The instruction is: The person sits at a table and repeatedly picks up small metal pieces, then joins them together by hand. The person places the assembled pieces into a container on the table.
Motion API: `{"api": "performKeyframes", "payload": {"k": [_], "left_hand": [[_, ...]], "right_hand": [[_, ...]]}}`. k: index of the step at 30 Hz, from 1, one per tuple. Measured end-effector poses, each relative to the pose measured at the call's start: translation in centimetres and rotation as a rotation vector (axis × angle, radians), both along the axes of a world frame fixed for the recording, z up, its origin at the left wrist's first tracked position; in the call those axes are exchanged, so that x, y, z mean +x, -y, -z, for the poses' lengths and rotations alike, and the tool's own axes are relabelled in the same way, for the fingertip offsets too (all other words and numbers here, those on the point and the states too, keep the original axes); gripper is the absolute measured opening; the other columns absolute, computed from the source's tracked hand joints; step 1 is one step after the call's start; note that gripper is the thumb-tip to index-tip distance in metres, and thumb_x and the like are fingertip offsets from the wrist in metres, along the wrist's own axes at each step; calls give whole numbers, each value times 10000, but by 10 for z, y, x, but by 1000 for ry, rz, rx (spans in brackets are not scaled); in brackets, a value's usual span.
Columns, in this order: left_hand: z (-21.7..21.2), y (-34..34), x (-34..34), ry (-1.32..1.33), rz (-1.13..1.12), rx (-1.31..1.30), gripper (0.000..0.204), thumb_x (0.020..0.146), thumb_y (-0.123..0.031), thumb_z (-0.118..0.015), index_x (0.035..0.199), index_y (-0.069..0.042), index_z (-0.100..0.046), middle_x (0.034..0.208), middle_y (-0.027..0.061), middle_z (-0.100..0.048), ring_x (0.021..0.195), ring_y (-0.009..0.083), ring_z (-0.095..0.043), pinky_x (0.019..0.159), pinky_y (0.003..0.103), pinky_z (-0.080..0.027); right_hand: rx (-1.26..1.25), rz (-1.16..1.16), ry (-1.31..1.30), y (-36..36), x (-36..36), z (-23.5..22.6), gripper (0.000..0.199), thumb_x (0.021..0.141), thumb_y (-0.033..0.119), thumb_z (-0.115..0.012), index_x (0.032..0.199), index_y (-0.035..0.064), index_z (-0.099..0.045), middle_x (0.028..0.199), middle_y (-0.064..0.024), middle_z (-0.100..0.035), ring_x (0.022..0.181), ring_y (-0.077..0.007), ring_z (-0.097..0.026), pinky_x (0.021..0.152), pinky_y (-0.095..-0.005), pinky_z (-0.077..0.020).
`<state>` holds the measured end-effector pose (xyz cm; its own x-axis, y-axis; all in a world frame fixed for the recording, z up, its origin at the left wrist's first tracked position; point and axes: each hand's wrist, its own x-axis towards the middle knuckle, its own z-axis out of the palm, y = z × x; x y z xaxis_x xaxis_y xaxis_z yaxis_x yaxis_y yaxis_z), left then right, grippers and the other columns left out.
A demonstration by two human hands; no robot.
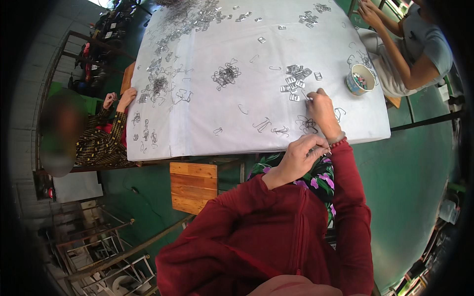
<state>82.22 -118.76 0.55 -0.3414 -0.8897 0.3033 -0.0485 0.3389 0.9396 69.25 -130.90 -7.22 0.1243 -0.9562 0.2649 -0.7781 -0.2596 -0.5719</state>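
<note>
My right hand reaches out over the white table cover, fingertips touching a small metal piece at the near edge of a cluster of shiny flat clips. My left hand is held near the table's front edge, fingers pinched on a small metal wire part. Bent wire pieces lie just under my right wrist. Both forearms wear red sleeves.
A paper cup with small items stands right of the clips. Piles of wire parts and clips are scattered across the table. One person sits at the left side, another at the far right. A wooden stool stands below.
</note>
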Motion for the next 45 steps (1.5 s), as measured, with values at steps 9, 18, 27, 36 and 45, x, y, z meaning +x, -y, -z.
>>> {"api": "performKeyframes", "payload": {"k": [9,18,27,36,45], "left_hand": [[1,15,-10,-29,-8,-45,115,844,-53,-651,941,-5,-610,870,95,-637,830,193,-637,726,286,-492],[-1,22,-21,36,17,-107,97,819,-54,-653,899,-35,-601,831,86,-624,792,256,-598,729,357,-456],[40,140,28,137,-329,-31,204,830,-92,-638,1020,-20,-661,938,128,-673,912,234,-635,783,342,-492],[84,245,87,920,-343,-357,127,821,-125,-601,849,-12,-655,889,139,-616,890,327,-566,784,427,-479],[-21,83,16,-23,213,354,102,857,-57,-630,904,32,-615,862,59,-642,811,127,-604,753,263,-491]], "right_hand": [[207,159,885,-115,-45,-116,128,804,-92,-621,924,-64,-585,837,-79,-627,734,-149,-637,648,-235,-511],[-15,179,1038,-139,-38,-121,126,777,-153,-607,877,-78,-623,857,-111,-611,688,-148,-602,626,-233,-502],[89,154,1294,-146,-47,-102,132,770,-137,-616,881,-65,-629,822,-132,-614,686,-187,-618,580,-258,-516],[140,181,1261,-153,-47,-111,119,761,-147,-606,860,-85,-628,798,-135,-628,661,-171,-614,587,-247,-506],[208,290,1260,-153,-41,-94,197,774,-121,-630,968,-88,-618,817,-122,-652,668,-150,-619,630,-240,-516]]}}
